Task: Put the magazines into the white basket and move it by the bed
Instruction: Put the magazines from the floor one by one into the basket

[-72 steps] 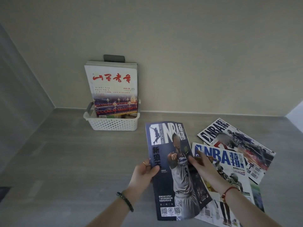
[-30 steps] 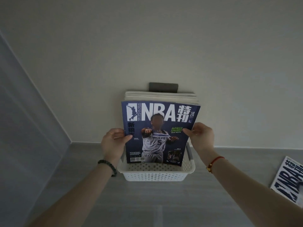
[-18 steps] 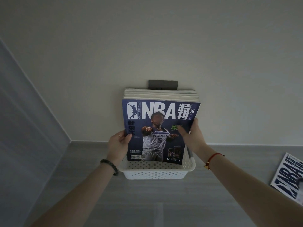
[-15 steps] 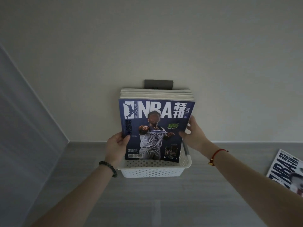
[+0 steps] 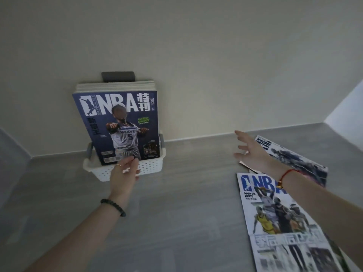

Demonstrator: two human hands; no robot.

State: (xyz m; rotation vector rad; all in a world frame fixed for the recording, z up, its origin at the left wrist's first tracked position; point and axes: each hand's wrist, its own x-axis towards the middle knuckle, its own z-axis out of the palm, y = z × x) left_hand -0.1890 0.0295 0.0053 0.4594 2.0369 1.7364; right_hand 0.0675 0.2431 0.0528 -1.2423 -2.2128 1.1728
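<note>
White perforated plastic basket (image 5: 151,168) holds the dark-blue NBA magazine (image 5: 121,122) upright against the wall, with the left hand (image 5: 122,174) slack-fingered at its front rim, gripping nothing. Further right, the right hand (image 5: 250,156) hovers, fingers spread (clearly the nearer one), above loose glossy basketball magazines (image 5: 275,213) lying flat, long edges running roughly toward the person.

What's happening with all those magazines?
A person is tidying magazines into a white basket. The blue NBA magazine stands in it, in front of others. The left hand is open by the basket's front; the right hand stretches open toward more magazines lying on the grey surface.
</note>
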